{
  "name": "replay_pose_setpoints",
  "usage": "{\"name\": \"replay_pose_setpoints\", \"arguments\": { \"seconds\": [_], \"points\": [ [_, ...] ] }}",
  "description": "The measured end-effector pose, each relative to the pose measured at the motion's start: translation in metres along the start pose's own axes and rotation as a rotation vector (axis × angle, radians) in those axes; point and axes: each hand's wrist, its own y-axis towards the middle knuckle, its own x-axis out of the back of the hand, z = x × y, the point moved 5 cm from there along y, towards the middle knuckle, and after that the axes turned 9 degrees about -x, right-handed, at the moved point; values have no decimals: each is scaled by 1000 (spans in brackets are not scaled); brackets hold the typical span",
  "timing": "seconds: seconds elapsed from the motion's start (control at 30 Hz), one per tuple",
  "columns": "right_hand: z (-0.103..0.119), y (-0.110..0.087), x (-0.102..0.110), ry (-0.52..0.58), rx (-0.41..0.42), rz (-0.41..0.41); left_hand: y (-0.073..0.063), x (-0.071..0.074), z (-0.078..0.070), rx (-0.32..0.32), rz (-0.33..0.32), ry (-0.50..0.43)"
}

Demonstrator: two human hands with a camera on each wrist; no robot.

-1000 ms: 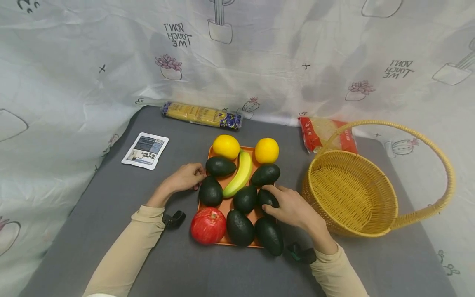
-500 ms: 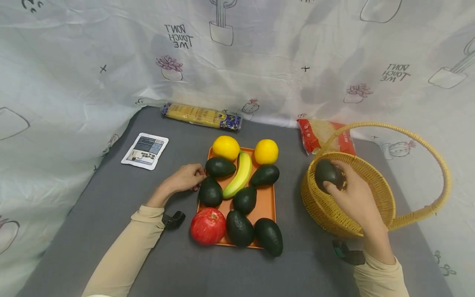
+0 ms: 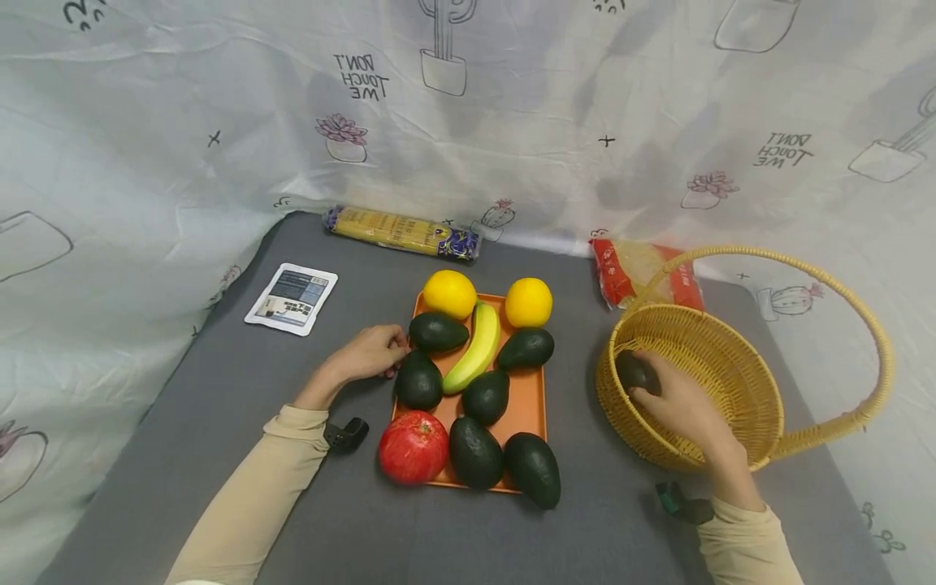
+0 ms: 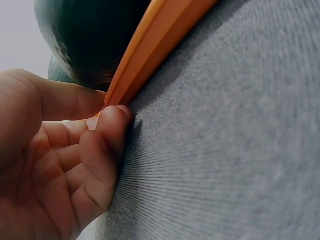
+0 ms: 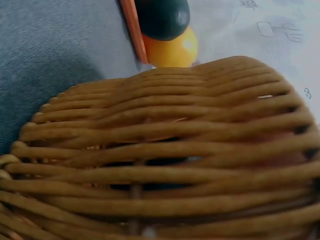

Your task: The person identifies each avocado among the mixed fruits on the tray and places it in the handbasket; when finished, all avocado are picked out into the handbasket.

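Observation:
Inside the yellow wicker basket [image 3: 760, 382], my right hand [image 3: 683, 406] grips a dark green avocado [image 3: 633, 370] low by the left wall. The right wrist view is mostly filled by the basket's weave [image 5: 150, 175], which hides that hand. My left hand [image 3: 371, 353] pinches the left rim of the orange tray [image 3: 526, 402]; in the left wrist view the thumb lies over the tray edge [image 4: 150, 55] and the fingertips under it. On the tray lie several avocados [image 3: 475, 452], a banana [image 3: 477, 348], a red pomegranate [image 3: 413, 447] and two yellow fruits [image 3: 529, 302].
A yellow pack of noodles [image 3: 402, 231] lies at the back of the grey table [image 3: 322, 504]. A white pouch [image 3: 292, 298] is at the left. Behind the basket, whose tall handle [image 3: 841, 292] arches to the right, sits a red and clear bag [image 3: 651, 272].
My right hand took an avocado from the tray's right side, carried it right over the basket, and has lowered it inside. My left hand has stayed at the tray rim.

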Motion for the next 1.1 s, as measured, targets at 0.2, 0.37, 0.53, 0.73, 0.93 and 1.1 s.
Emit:
{"name": "replay_pose_setpoints", "arguments": {
  "seconds": [0.2, 0.37, 0.53, 0.73, 0.93, 1.1],
  "points": [
    [6, -4, 4, -13, -2, -38, 2, -1, -1, -3, 5, 5],
    [44, -15, 22, -23, 43, -320, 4, 1, -4, -10, 5, 15],
    [105, -13, 23, -90, 297, -509, 3, 1, -3, -10, 1, 22],
    [159, 17, -2, -335, 499, -303, 2, 0, -1, -7, -5, 18],
    [172, 43, -30, -522, 507, -44, 2, -1, 1, 15, 1, 13],
    [177, 47, -36, -607, 528, -91, 3, -1, 1, 8, 6, 12]
  ]
}}
